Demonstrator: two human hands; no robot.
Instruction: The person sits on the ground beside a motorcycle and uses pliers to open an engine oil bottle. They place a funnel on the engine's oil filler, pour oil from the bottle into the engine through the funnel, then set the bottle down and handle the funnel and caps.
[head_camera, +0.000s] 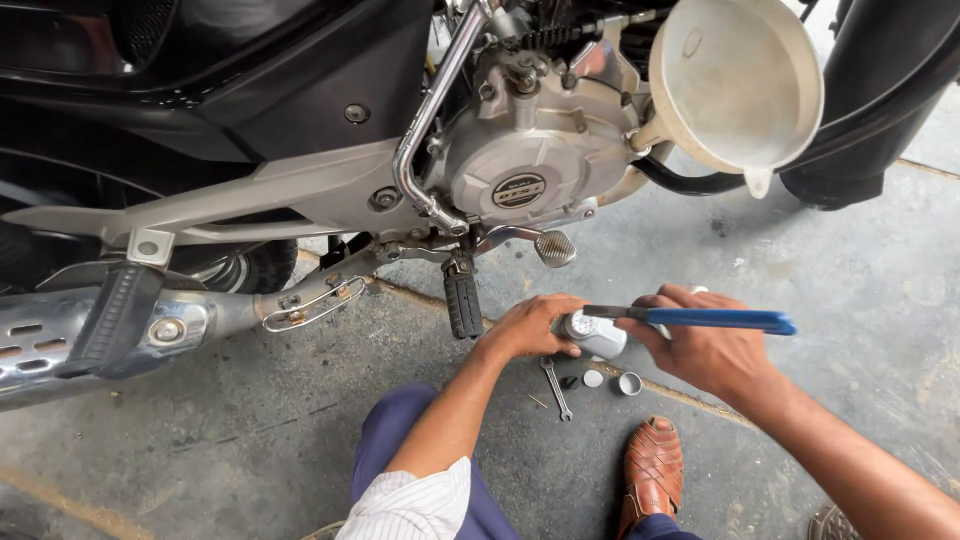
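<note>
My fingers grip a small grey bottle and blue-handled pliers beside the motorcycle.

My left hand (528, 325) wraps the grey bottle (596, 334) low over the concrete floor (850, 290); my right hand (700, 345) is closed around the blue-handled pliers (700, 318), whose tip meets the bottle's top. A spanner (555, 388) and small caps (610, 381) lie just below. A cream funnel (735, 80) sits in the engine (530, 150) above.
</note>
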